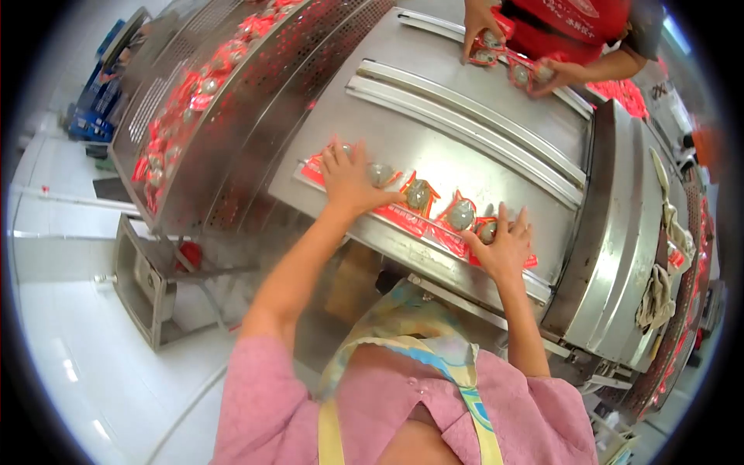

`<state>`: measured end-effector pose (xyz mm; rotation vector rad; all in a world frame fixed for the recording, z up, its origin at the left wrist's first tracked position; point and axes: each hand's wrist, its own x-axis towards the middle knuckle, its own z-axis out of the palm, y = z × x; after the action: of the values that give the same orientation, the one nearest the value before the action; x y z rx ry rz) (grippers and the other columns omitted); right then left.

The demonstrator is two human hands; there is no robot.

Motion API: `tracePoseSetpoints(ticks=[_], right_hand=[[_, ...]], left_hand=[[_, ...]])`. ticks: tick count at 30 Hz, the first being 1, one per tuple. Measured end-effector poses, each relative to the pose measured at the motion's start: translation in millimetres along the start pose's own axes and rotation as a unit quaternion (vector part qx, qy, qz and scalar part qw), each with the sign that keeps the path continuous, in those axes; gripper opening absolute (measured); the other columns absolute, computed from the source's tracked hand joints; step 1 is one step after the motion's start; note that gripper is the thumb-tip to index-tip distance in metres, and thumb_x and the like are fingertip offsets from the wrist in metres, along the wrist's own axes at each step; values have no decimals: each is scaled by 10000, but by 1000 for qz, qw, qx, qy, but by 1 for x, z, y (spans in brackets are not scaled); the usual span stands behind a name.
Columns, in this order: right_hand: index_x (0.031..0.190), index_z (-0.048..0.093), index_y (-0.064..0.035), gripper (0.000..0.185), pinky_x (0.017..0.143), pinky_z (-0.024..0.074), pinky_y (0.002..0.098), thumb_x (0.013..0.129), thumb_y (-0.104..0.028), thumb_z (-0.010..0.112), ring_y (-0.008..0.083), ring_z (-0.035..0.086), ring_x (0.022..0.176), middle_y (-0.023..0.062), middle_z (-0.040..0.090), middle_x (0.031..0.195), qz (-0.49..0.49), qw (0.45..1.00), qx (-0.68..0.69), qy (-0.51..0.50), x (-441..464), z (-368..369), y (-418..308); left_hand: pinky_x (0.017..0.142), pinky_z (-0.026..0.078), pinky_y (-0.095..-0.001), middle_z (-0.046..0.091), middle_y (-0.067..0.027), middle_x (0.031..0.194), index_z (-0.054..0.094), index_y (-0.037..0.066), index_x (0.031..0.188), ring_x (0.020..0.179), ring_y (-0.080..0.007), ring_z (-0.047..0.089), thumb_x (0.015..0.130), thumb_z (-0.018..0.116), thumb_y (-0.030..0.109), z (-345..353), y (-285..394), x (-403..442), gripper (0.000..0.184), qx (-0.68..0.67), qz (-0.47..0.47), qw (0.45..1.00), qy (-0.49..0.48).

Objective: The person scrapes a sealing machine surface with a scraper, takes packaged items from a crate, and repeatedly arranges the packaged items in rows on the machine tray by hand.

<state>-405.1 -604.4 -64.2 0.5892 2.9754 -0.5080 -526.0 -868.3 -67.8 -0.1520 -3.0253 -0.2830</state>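
Observation:
Several red-edged clear packets, each around a grey-green egg-like item, lie in a row along the near edge of the metal table (325, 124). My left hand (350, 182) rests with fingers spread over the packets at the left end, beside a packet (380, 173). Between my hands are a packet (418, 194) and another packet (461, 213). My right hand (504, 246) lies with fingers apart over the packet (487, 230) at the right end. The red lower edges of the packets lie along the metal strip at the table's front.
Across the table a co-worker's hands (559, 76) hold similar packets near the far metal rail (434, 29). Double rails (465, 124) cross the table's middle. A perforated bin (232, 101) of red packets stands left; a metal housing (612, 232) and cloth gloves (656, 298) are right.

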Motion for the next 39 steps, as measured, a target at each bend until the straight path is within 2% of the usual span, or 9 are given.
tracePoseSetpoints(ticks=[7,13,16,19,21,24,29,32,39], right_hand=[[988,633,-103,666,807,354,479,496,-505,833,379,353,1169,171,460,1168,-110,993,11,43,34,6,-43],[1006,628,-88,660,879,359,501,517,-480,836,379,338,1227,188,441,1271,-125,991,21,-50,55,0,-59],[986,634,-87,613,859,376,508,529,-440,839,388,361,1213,185,470,1225,-111,993,28,-28,57,3,-65],[954,637,-78,554,846,395,510,536,-379,839,398,407,1155,180,497,1158,-117,993,26,24,56,10,-71],[933,631,-63,518,864,404,505,541,-338,830,400,436,1104,184,498,1121,-123,991,43,22,61,18,-76],[881,612,-47,461,874,420,465,543,-284,817,380,454,1055,167,498,1041,-96,993,75,-6,65,23,-84],[952,576,-38,434,817,458,361,624,-210,802,235,548,954,115,557,1002,36,949,313,11,82,27,-90],[1134,531,-9,417,785,487,278,763,-96,701,139,591,876,67,618,1010,60,844,532,5,107,12,-140],[1176,523,-5,506,823,483,291,729,-121,732,162,593,963,102,619,1061,-200,822,510,-158,190,-43,-450]], left_hand=[[923,412,-489,460,-223,1244,481,83,1289,1105,-397,448,489,836,521,3,-21,59,978,-48,105,987,-109],[832,480,-404,598,-139,1066,529,70,1212,967,-278,575,625,809,378,-8,-47,98,720,-187,83,965,-162],[800,494,-355,618,-94,1040,541,66,1208,905,-193,603,685,786,356,13,-68,107,646,-517,-39,758,-396],[798,486,-313,620,-92,1075,544,67,1236,901,-155,601,705,776,361,-6,-28,82,649,-435,26,711,-552],[811,479,-319,630,-103,1042,595,38,1164,911,-173,601,676,787,386,9,-6,68,629,-440,188,732,-485],[785,479,-287,646,-88,959,629,31,1060,888,-144,599,711,760,350,15,1,73,491,-533,55,646,-545],[718,476,-274,632,-29,881,626,46,974,801,-107,584,796,708,249,-6,-15,101,283,-748,-117,297,-582],[704,476,-267,630,-20,854,629,58,959,771,-100,580,796,712,237,-44,-36,136,256,-791,-24,383,-476],[737,473,-260,673,-68,955,649,33,1057,799,-109,611,821,683,225,-197,-269,222,306,-777,73,584,-224]])
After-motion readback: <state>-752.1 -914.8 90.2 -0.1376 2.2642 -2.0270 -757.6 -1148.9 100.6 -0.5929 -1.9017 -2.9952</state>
